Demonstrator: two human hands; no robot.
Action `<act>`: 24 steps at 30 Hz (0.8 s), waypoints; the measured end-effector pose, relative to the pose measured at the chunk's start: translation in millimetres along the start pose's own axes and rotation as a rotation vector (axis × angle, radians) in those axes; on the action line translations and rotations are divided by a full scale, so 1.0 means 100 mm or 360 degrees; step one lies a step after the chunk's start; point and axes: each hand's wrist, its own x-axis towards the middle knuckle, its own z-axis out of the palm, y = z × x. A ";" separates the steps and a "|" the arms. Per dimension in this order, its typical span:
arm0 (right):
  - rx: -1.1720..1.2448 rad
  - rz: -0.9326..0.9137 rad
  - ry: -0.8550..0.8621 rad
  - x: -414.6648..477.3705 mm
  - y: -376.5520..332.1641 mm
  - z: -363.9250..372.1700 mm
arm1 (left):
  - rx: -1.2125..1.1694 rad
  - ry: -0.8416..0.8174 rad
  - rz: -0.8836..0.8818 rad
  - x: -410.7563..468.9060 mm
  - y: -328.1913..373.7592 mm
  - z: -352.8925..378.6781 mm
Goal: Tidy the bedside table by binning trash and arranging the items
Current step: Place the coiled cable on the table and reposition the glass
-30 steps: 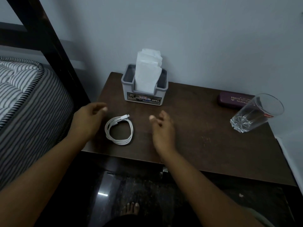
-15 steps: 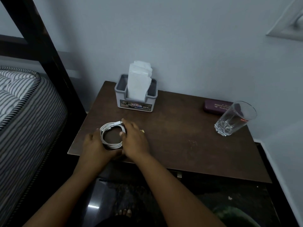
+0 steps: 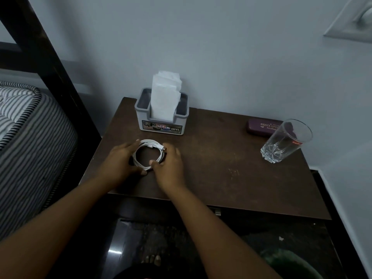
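A coiled white cable [image 3: 150,153] lies on the dark wooden bedside table [image 3: 221,172], near its front left. My left hand [image 3: 118,162] cups the coil's left side and my right hand [image 3: 170,164] cups its right side, fingers touching the loops. A grey tissue holder [image 3: 162,122] with white tissues standing up sits at the back left. A maroon glasses case [image 3: 261,126] lies at the back right, and a clear drinking glass [image 3: 285,141] stands just in front of it.
A striped mattress [image 3: 26,141] and a dark bed post [image 3: 54,63] are on the left. The wall runs behind and to the right of the table. A greenish bin [image 3: 289,264] shows on the dark floor at lower right.
Both hands closed in from either side onto the coiled cable and pushed it a little toward the tissue holder. The camera view lifted and shifted.
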 end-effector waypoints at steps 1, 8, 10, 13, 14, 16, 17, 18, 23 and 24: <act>0.0002 0.0007 0.0038 -0.01 0.00 0.00 | -0.0013 -0.0028 0.0048 0.03 0.00 -0.01; -0.0016 0.0075 0.0156 -0.07 -0.04 0.06 | -0.0034 -0.0186 0.0144 0.12 -0.02 -0.03; 0.0006 0.0078 0.0118 -0.06 -0.04 0.03 | -0.0037 -0.0241 0.0097 0.10 0.00 -0.03; 0.0097 0.0171 0.0135 -0.04 -0.02 -0.15 | -0.0079 -0.0013 0.0105 -0.01 0.17 -0.02; 0.0132 0.0204 0.0203 -0.03 0.02 -0.25 | -0.0122 0.0131 0.0135 -0.06 0.27 0.01; 0.0197 0.0250 0.0421 -0.02 0.17 -0.49 | -0.0284 0.0324 0.0226 -0.16 0.54 0.11; 0.0225 0.0271 0.0552 -0.04 0.28 -0.63 | -0.0390 0.0330 0.0263 -0.18 0.68 0.20; 0.0232 0.0282 0.0702 -0.07 0.40 -0.78 | -0.0487 0.0286 0.0288 -0.17 0.82 0.30; 0.0210 0.0409 0.1216 -0.16 0.99 -1.50 | -0.0956 -0.0113 0.0220 0.18 1.51 0.95; 0.0234 0.0428 0.1244 -0.13 1.09 -1.62 | -0.1059 -0.0220 0.0179 0.26 1.66 1.07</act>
